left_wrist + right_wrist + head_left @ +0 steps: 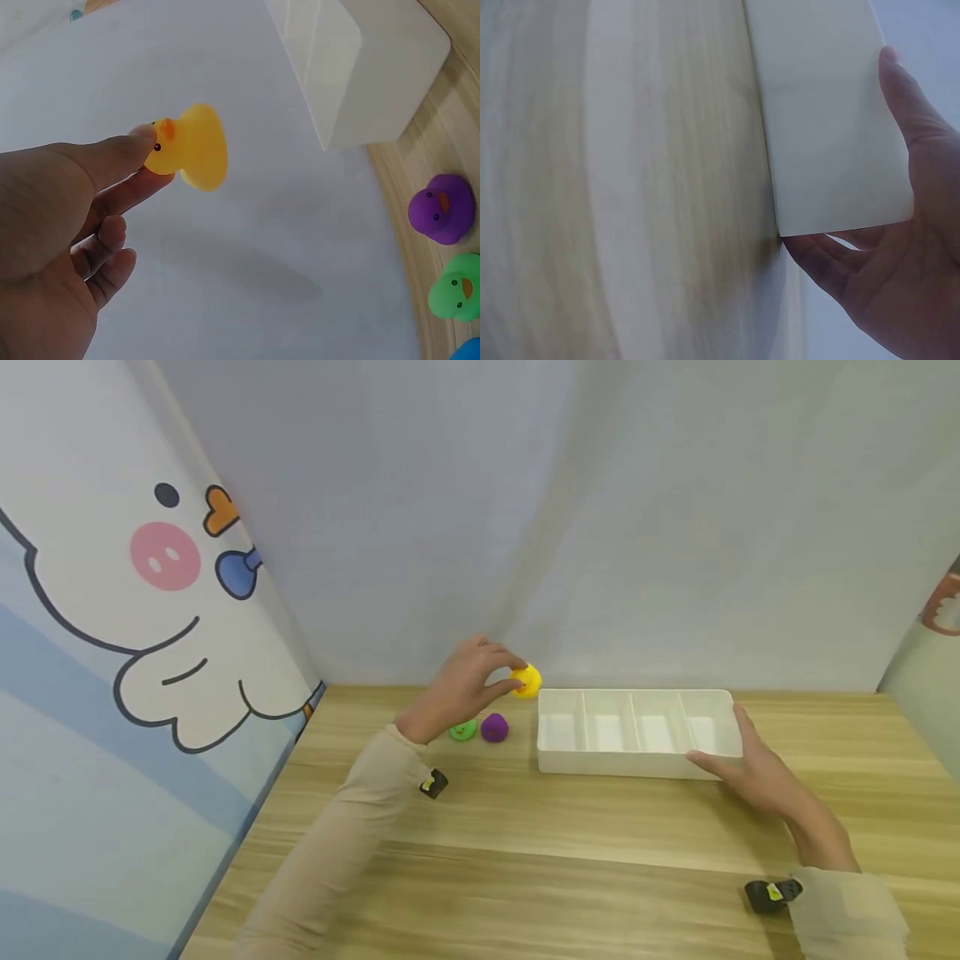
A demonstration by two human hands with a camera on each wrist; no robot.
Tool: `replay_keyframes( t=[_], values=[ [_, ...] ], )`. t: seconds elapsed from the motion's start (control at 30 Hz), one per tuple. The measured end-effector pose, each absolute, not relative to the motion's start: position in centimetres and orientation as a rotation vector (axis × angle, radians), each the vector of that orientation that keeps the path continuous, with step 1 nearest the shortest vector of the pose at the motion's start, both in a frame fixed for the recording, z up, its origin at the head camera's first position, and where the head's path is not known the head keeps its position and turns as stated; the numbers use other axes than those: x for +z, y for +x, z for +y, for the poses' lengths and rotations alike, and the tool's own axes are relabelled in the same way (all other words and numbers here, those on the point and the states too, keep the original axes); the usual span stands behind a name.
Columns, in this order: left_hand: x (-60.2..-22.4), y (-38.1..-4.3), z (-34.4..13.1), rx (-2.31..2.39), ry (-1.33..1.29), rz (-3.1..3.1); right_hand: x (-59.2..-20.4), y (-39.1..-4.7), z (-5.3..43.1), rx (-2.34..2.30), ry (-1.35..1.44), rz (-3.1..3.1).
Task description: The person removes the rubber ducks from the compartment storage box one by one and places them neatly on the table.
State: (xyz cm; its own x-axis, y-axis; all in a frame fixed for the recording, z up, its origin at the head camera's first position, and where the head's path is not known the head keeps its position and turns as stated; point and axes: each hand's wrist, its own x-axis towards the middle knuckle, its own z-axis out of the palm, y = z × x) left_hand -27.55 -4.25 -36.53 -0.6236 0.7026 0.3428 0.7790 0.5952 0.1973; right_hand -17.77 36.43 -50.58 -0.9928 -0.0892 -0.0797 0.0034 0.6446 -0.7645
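A yellow rubber duck (529, 682) is pinched by its head between thumb and fingers of my left hand (467, 683), raised just left of the white divided box (607, 763). In the left wrist view the duck (201, 148) hangs sideways, apart from the box. My right hand (759, 774) holds the box's right end, thumb over the near side and fingers around the end wall (832, 150). Below the left hand, a purple rubber duck (494, 728) and a green rubber duck (462, 730) sit on the table, the green one partly behind the wrist.
A blue thing (469, 351) shows only at the corner of the left wrist view, beside the green duck. The box has several compartments in a row on the wooden table (525, 902). A pale curtain (420, 527) hangs behind, a printed one (90, 710) at left.
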Motion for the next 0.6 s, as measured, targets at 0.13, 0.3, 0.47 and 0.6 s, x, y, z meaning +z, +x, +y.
replay_keyframes(
  t=[0.13,0.3,0.47,0.6],
  values=[
    [-37.2,-27.9,-5.6,-0.473,-1.198,-2.603,-50.6,-17.7,36.4,-1.298,-0.091,2.750],
    [-38.0,-28.5,-7.4,-0.456,-1.167,-2.624,-50.4,-17.6,36.2,-1.315,-0.110,2.734],
    [-38.5,-28.9,-9.2,-0.438,-1.114,-2.673,-50.3,-17.5,36.2,-1.310,-0.101,2.721],
    [-38.9,-29.2,-10.5,-0.437,-1.068,-2.710,-50.3,-17.6,36.3,-1.294,-0.090,2.723]
  ],
)
